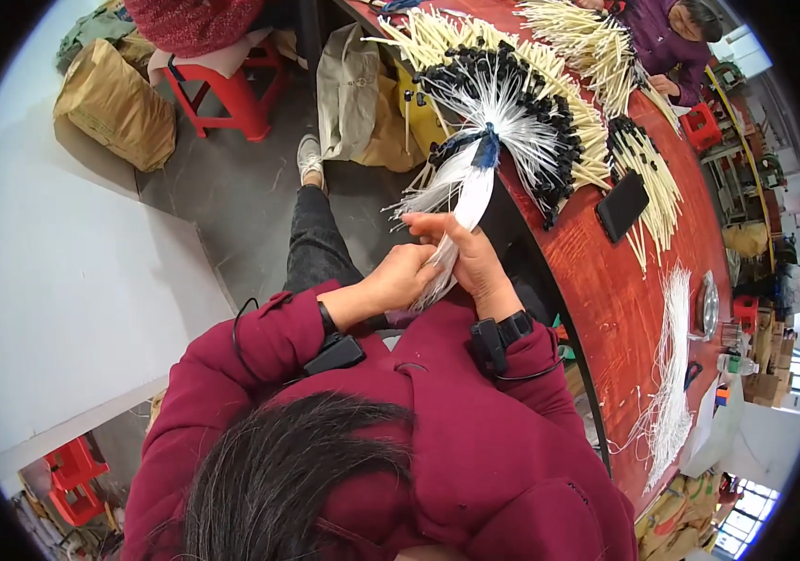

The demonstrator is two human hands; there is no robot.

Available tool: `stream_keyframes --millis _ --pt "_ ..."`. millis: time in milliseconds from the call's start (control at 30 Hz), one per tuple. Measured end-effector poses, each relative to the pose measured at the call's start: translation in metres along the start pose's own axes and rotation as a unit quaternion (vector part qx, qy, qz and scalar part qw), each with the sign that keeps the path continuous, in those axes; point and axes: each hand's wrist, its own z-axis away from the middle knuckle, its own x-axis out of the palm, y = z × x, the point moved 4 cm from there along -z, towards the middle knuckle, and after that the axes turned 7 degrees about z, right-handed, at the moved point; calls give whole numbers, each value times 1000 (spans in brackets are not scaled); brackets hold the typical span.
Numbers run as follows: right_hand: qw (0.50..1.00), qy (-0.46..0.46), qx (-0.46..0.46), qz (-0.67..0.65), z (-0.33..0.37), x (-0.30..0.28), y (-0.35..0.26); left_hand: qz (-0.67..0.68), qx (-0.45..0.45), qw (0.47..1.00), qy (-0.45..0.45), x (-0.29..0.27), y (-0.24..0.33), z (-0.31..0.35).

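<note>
A bundle of thin white cords (475,198) runs from the table edge down toward my lap. My left hand (402,279) is closed, its fingers pinching the lower part of the bundle. Close beside it, my right hand (473,260) curls around the same cords from the right, with the index finger lying across them. Farther up, a dark blue tie (487,150) binds the bundle. Beyond this tie the cords fan out over black end pieces (563,140) on a wide spread of cream-coloured sticks (594,154). The cords' lower tips hang below my hands.
On the curved red table (596,290) lie a black phone (622,206), a smaller stick pile (652,173), loose white cords (671,383) and a round clear dish (706,304). A co-worker in purple (690,61) sits across. Sacks (115,107) and a red stool (231,98) stand left.
</note>
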Motion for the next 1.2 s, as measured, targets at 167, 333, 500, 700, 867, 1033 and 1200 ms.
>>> stream_keyframes --millis 167,333,500,700,867,1033,1200 --pt "997 66 31 -30 2 -6 -2 -22 -37 999 -25 -6 1 4" --pt "993 88 66 -30 0 -5 -6 161 9 987 17 -12 -4 4" --pt "992 97 55 -60 1 -3 -3 293 -27 955 46 -10 -14 -2" --pt "992 97 60 -45 2 -3 -2 252 -14 964 81 -9 -14 -4" --pt "992 100 69 -24 -2 -8 3 459 -118 876 83 -17 -16 -1" --pt "982 162 52 84 -1 -12 4 383 -178 906 24 -31 -8 11" --pt "975 193 29 111 -1 -10 -2 317 -192 929 -3 -38 2 21"
